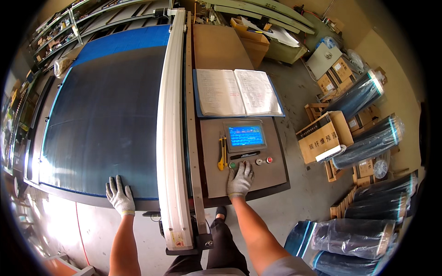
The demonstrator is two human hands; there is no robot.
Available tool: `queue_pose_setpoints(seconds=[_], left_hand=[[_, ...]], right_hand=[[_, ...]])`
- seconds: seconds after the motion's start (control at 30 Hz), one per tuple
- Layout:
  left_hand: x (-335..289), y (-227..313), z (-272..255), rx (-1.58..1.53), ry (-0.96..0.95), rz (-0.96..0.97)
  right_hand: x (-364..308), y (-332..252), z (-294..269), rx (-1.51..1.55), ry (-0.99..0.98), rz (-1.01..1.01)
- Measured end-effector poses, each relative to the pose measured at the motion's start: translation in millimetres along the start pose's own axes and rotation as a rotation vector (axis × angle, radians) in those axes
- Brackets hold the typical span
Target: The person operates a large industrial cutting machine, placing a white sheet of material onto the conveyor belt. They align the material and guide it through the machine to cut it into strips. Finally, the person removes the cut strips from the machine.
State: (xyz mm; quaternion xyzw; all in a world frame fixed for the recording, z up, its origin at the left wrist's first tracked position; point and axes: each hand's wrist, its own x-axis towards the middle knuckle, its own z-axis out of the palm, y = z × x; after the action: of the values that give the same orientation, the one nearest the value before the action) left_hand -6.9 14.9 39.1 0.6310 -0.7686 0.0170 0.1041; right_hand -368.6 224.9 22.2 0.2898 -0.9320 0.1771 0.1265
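Forearms come in nearest the lens, one either side of the white beam. Dark sheet lies flat under and beyond the left grip, beam to that grip's right. Left grip: gloved, fingers spread, palm down by the sheet's near edge, nothing grasped. Right grip: gloved, fingers loosely extended at the button row, nothing visibly held; can't tell if a fingertip is pressing.

Doing it well, my take: left palm flat with light even pressure, no dragging, fingers well off the beam. Right grip: eyes on the button before pressing; green button sits just off its fingertips to the left, red button to the right.

Beyond the right grip: black pen, then lit touchscreen, then open notebook. Yellow cutter up-left of it. All on a brown-grey tabletop.

Sheet surface looks smooth, bluish sheen; bright blue sheet past its far end.

Room: grey floor, plastic-wrapped rolls and an open carton well right of the right grip; shelving far beyond the left.
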Motion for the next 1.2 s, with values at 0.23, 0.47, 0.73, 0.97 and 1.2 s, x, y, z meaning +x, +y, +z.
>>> queue_pose_setpoints(seconds=[0.23, 0.47, 0.73, 0.97, 1.2], left_hand=[[-1.6, 2.5, -1.8, 0.005, 0.001, 0.001], [-1.3, 0.6, 1.9, 0.011, 0.012, 0.013], [-1.2, 0.2, 3.0, 0.034, 0.007, 0.017], [-0.9, 1.5, 0.2, 0.035, -0.003, 0.009], [-1.3, 1.0, 0.5, 0.011, 0.011, 0.019]], right_hand=[[0.7, -0.4, -2.7, 0.006, -0.003, -0.008], [0.9, 0.4, -0.3, 0.008, 0.024, -0.016], [-0.5, 3.2, 1.7, 0.014, 0.01, -0.01], [-0.4, 2.8, 2.3, 0.006, 0.01, -0.012], [0.3, 0.8, 0.4, 0.004, 0.024, -0.014]])
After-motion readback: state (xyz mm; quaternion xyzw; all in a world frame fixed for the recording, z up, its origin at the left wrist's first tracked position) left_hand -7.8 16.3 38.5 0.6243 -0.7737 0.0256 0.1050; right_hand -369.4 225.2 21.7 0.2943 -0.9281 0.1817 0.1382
